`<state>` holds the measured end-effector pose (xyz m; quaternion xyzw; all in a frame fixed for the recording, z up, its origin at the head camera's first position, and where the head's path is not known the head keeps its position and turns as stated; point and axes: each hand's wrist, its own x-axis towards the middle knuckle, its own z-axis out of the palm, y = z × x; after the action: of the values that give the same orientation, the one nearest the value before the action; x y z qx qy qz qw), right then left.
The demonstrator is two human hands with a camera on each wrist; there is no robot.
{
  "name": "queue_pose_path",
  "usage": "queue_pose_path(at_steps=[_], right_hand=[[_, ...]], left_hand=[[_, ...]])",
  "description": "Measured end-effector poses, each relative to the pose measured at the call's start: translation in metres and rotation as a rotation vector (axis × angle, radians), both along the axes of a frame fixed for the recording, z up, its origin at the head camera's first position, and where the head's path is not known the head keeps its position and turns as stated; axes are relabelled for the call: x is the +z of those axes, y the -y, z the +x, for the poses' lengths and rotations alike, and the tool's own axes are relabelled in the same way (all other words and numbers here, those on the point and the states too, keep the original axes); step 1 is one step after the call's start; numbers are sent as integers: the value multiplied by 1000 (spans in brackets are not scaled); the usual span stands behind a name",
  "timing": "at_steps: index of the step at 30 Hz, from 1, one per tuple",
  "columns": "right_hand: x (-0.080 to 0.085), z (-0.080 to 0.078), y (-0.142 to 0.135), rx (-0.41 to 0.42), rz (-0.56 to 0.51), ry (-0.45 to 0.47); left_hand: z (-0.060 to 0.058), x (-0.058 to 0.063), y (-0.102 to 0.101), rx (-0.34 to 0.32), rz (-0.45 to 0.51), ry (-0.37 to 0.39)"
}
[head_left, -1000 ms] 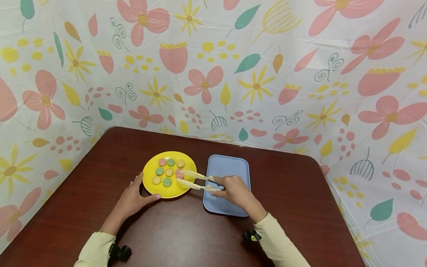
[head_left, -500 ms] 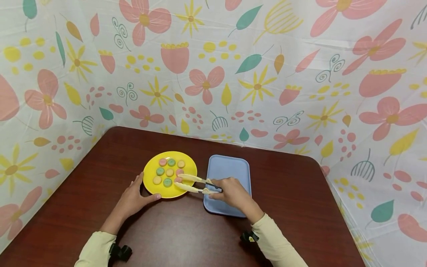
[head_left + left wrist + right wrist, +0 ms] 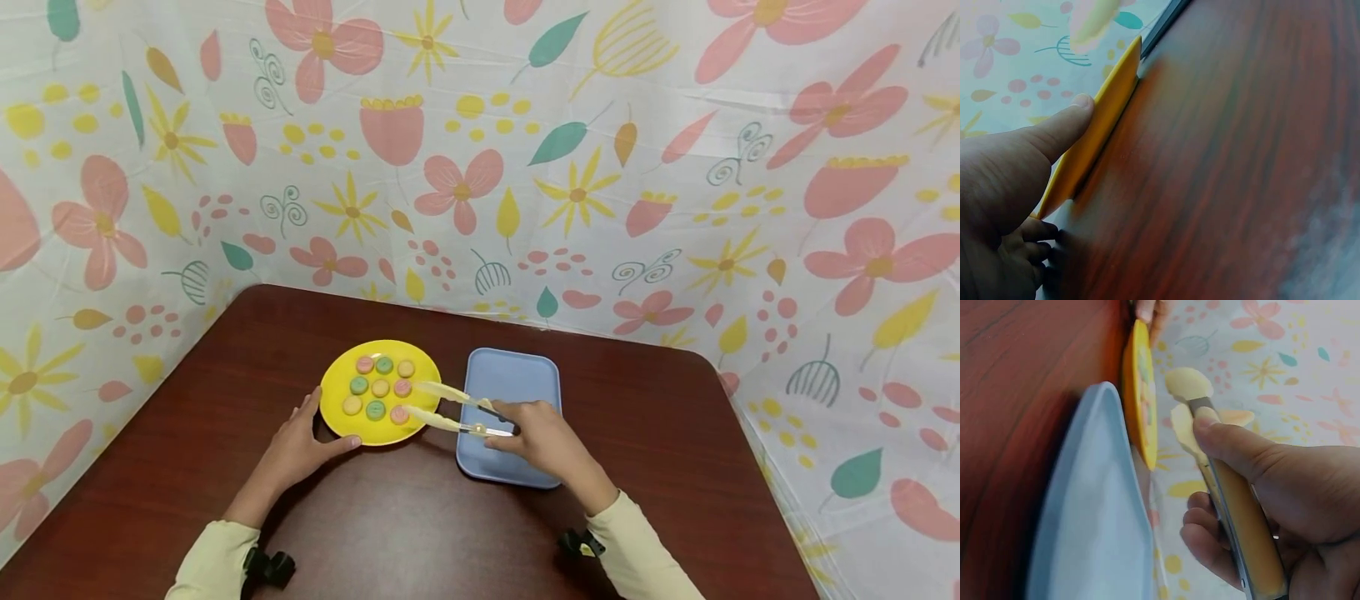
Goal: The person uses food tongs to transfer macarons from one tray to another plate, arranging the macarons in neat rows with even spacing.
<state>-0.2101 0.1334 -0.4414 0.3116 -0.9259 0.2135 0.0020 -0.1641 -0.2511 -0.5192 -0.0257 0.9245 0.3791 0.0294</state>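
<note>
A yellow plate (image 3: 386, 432) bears several small round pink, green and cream macarons (image 3: 380, 388) in rough rows. My left hand (image 3: 298, 446) holds the plate's left and near rim, thumb on the edge; in the left wrist view the thumb lies along the plate (image 3: 1094, 134) with curled fingers below it. My right hand (image 3: 542, 437) grips a pair of tongs (image 3: 450, 421) with cream tips and dark handles. Those tips stand spread over the plate's right side, close to two pink macarons (image 3: 402, 387). Nothing shows between them. Beneath the tongs lies a blue tray (image 3: 513, 371).
The dark brown wooden table (image 3: 420, 533) runs back to a flower-printed cloth (image 3: 465, 183) hung behind and at both sides. Plate and tray stand side by side with a narrow gap. Black wrist cameras (image 3: 272, 568) are strapped at both cuffs.
The tongs first shifted slightly toward the near pink macaron, then drew back right, uncovering both pink macarons. Their tips are spread wider now. My left hand and the plate stay in place.
</note>
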Motion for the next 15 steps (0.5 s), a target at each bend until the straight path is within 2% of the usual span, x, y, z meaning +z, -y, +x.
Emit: queue_pose_path(at_steps=[7,15], right_hand=[[19,11,-33,-120,-81,-37],[26,25,-75,-302,-104,-132]], left_hand=[[0,0,0,-1,-3,3],[1,-1,-1,-10,-14,6]])
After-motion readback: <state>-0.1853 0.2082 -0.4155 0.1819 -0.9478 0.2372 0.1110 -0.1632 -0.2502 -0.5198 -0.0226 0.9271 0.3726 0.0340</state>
